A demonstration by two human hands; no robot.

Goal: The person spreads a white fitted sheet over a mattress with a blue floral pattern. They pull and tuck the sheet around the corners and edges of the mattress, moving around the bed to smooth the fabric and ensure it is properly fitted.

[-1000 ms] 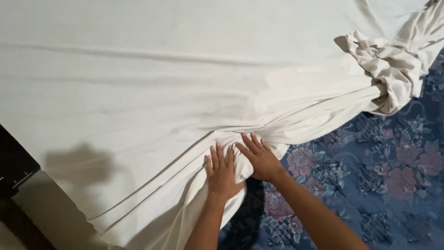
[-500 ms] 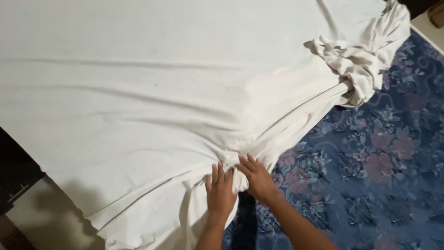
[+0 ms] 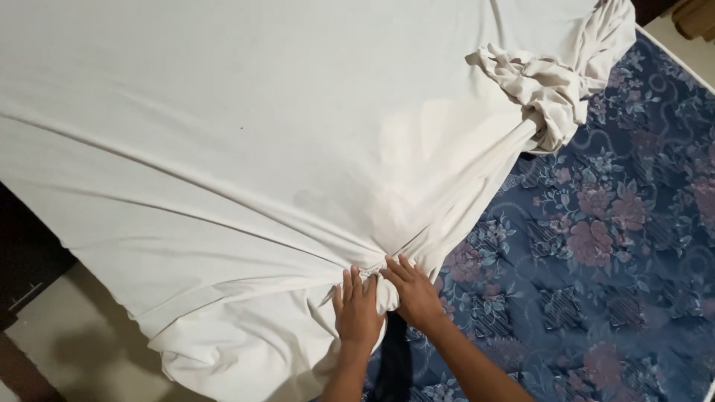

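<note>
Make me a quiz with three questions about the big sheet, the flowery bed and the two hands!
1. Where are the two hands?
A. On the gathered edge of the sheet
B. On the floor
C. On the far bunched corner

2. What colour is the sheet?
A. Red
B. Off-white
C. Green

3. How is the sheet's far corner?
A. Folded into a neat square
B. Cut in two
C. Bunched up in a wad

Answers:
1 A: the left hand and right hand press side by side where the sheet gathers.
2 B: it is plain off-white over the blue flowered mattress.
3 C: the bunched corner is crumpled.
</note>
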